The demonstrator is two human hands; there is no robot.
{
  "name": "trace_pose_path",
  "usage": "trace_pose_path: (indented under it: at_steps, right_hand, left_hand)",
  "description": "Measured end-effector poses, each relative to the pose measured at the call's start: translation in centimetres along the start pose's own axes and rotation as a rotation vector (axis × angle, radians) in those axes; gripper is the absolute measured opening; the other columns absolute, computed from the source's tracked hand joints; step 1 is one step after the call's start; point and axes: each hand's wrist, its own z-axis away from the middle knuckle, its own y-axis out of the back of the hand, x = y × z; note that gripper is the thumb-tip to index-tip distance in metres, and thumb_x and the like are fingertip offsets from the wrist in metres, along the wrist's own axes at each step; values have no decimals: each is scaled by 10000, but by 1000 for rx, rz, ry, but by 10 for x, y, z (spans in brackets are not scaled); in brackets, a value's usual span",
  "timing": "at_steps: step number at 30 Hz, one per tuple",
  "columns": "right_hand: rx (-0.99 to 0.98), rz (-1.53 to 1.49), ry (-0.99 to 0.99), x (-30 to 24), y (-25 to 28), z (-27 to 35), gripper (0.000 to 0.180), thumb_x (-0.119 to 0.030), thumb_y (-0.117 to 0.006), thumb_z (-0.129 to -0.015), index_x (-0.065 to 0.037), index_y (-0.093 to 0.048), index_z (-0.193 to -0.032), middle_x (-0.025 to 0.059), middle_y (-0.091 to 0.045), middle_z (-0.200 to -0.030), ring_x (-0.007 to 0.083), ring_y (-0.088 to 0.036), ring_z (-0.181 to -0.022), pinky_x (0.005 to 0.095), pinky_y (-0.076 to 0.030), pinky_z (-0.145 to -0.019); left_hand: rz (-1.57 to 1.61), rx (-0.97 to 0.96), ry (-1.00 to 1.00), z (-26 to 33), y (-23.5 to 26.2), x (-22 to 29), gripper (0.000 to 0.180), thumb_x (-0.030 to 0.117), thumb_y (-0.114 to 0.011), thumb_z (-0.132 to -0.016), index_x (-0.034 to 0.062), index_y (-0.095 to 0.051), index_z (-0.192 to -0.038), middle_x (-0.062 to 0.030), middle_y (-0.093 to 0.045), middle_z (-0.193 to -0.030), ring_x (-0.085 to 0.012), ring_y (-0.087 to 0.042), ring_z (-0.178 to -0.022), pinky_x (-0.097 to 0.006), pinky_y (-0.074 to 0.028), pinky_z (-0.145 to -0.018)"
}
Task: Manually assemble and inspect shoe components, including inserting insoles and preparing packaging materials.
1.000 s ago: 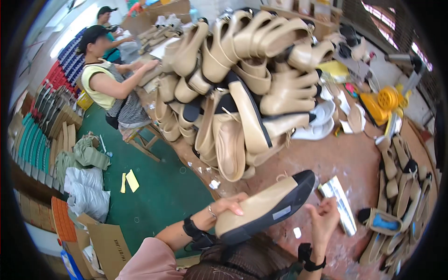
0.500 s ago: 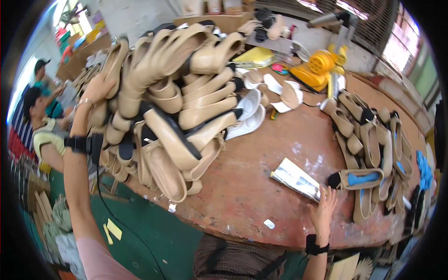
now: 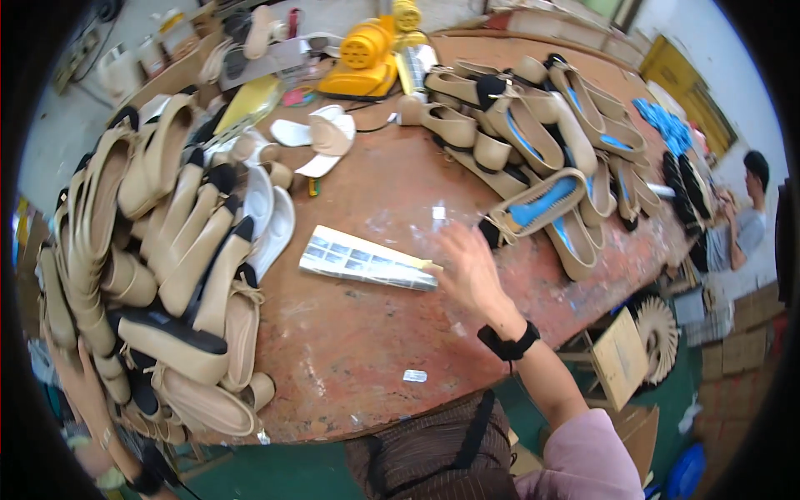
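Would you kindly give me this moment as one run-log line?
left hand: by beige shoe pile, grip unclear | right hand: open, blurred, near silver sheet | rest: blue-lined shoes, yellow machine

Shoes (image 3: 171,352) smooth, leather-like; silvery sheet (image 3: 354,258) glossy; tabletop (image 3: 350,342) scuffed; sleeve (image 3: 587,454) matt cloth.

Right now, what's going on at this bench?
A person is working among beige shoes on a reddish-brown table. Their left hand is at the outer edge of the large shoe heap; whether it grips a shoe can't be told. Their right hand, open and slightly blurred, is by the right end of a silvery sheet. A smaller shoe heap lies farther right.
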Motion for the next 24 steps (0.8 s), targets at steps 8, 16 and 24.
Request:
trace_pose_path:
  at_steps: [8, 16, 24]
  right_hand:
    - [-9, 305, -378, 73, 23, 12, 446, -153, -797, -715, -54, -611, -1108, 143, -657, -1039, 338, -565, -1073, 515, -346, -1033]
    - [-166, 104, -430, -49, 36, 19, 413, -242, -836, -692, -66, -652, -1018, 134, -687, -887, 310, -604, -961, 472, -365, -926]
    - [-483, -578, 102, -164, 68, 24, 285, -236, -849, -753, -40, -687, -881, 114, -679, -729, 248, -675, -645, 345, -520, -588]
  left_hand:
    - [415, 32, -37, 104, 20, 144, 594, 150, -563, -977, -43, -312, -1480, -242, -312, -1555, -377, -309, -1439, -458, -236, -1175]
    - [955, -651, -92, 179, -4, 274, 601, 91, -735, -785, 12, -513, -1338, -247, -504, -1402, -387, -494, -1302, -456, -403, -1071]
    - [1406, -611, 302, 249, -10, 366, 514, 211, -771, -849, -8, -573, -1270, -159, -653, -1167, -269, -635, -1042, -411, -501, -897]
